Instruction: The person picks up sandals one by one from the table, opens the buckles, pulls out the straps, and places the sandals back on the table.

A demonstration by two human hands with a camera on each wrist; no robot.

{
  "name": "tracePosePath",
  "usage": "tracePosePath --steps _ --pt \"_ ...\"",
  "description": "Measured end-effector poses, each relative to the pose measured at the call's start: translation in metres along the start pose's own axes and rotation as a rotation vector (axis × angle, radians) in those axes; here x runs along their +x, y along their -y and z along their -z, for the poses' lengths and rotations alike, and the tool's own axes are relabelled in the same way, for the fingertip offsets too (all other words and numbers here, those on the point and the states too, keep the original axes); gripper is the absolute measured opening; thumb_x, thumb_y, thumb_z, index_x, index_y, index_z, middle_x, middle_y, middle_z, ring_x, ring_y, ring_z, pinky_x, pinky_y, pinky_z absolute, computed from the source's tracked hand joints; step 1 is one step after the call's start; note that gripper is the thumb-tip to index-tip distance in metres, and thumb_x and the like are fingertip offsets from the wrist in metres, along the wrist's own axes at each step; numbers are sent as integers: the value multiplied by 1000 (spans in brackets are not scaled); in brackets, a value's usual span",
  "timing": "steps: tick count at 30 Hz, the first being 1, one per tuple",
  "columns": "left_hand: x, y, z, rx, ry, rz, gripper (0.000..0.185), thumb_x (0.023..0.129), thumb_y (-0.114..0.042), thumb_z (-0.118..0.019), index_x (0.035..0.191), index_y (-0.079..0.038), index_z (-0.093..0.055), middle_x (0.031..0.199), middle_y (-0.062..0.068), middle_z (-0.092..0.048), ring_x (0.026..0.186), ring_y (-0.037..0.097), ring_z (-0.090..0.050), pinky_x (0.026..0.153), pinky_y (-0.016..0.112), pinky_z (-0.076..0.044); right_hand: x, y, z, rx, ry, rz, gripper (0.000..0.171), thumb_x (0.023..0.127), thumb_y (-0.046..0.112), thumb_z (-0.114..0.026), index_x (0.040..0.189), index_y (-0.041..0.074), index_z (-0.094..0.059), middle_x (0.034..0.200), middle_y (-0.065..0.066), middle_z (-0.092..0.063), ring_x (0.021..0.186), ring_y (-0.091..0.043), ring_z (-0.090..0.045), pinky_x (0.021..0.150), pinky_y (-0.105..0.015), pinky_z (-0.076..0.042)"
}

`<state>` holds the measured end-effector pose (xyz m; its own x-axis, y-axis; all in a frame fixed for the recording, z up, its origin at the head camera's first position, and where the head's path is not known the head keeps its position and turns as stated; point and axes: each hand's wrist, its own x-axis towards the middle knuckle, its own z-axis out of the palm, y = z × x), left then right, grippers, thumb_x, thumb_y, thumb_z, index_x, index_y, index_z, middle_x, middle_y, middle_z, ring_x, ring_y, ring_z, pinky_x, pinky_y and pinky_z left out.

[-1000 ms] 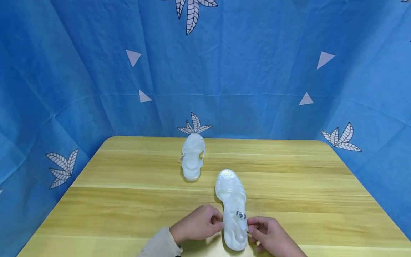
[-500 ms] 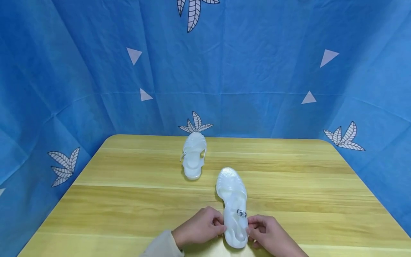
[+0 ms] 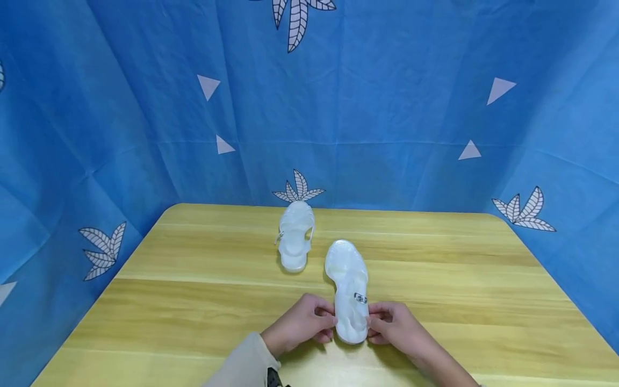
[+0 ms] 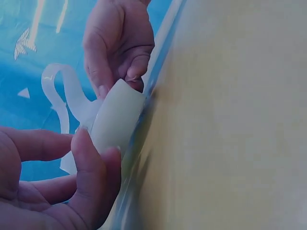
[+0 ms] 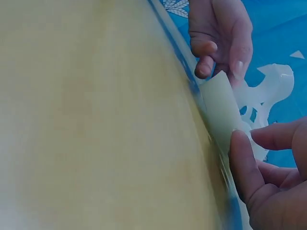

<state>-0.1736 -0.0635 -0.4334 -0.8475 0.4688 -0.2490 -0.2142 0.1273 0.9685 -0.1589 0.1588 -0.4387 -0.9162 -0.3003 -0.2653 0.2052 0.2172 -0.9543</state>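
Observation:
A white jelly sandal [image 3: 347,282] lies on the table with its toe pointing away from me, a silver buckle [image 3: 360,298] on its right side. My left hand [image 3: 308,321] grips the left side of its heel end between thumb and fingers. On the opposite side, my right hand [image 3: 394,325] pinches the heel end the same way. Both wrist views show the thick pale heel [image 4: 117,115] between the two hands, close to the tabletop. The matching white sandal [image 3: 295,236] stands farther back and to the left, toe also away, its strap unfastened at the left.
The wood-grain table [image 3: 203,301] has rounded far corners. Blue cloth [image 3: 387,107] with white leaf and triangle prints hangs behind and at both sides. The far sandal's toe is near the table's back edge.
Both hands have moved the near sandal forward, away from me, so it sits closer to the far sandal's level. The far sandal stays in place; the head view shifts slightly.

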Motion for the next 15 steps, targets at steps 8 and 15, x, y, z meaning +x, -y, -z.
tracePosePath --steps 8,15 --pt "18 0 3 -69 -85 15 16 88 3 -58 102 8 -63 76 7 -59 61 10 -58 55 20 -52 21 4 1 20 -78 3 36 93 4 -53 121 -17 -48 93 -14 -59 77 -17 -61 70 -30 -56" --pt "31 6 4 -135 -157 -20 21 87 3 -58 106 11 -60 82 7 -55 65 12 -58 61 25 -55 35 8 0 58 -155 1 32 93 1 -53 120 -16 -51 96 -16 -59 76 -17 -62 67 -28 -56"
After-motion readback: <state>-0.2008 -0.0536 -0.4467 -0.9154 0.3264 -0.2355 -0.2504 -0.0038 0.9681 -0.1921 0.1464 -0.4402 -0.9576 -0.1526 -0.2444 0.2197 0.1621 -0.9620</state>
